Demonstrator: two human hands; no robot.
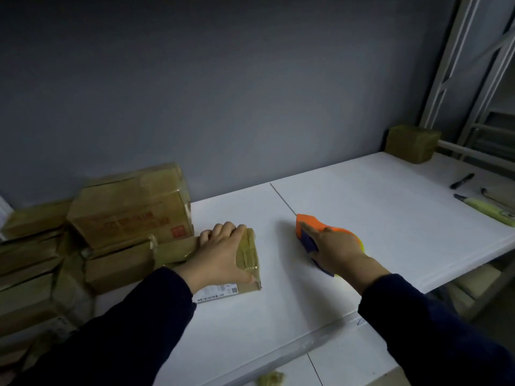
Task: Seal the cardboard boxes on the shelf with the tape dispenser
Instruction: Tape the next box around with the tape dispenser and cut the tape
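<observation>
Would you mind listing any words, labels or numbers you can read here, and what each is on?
Nothing here can be read.
On the big box, red print and a red square mark: blurred.
On the small box under the left hand, a white label with barcodes: too small.
The tape dispenser in the right hand: no text visible.

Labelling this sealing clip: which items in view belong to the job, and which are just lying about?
In the job:
- tape dispenser, gripped by right hand
- small box, held by left hand
- stacked boxes
- far box
- shelf

Lying about:
- black marker
- yellow-green tool, type unclear
</observation>
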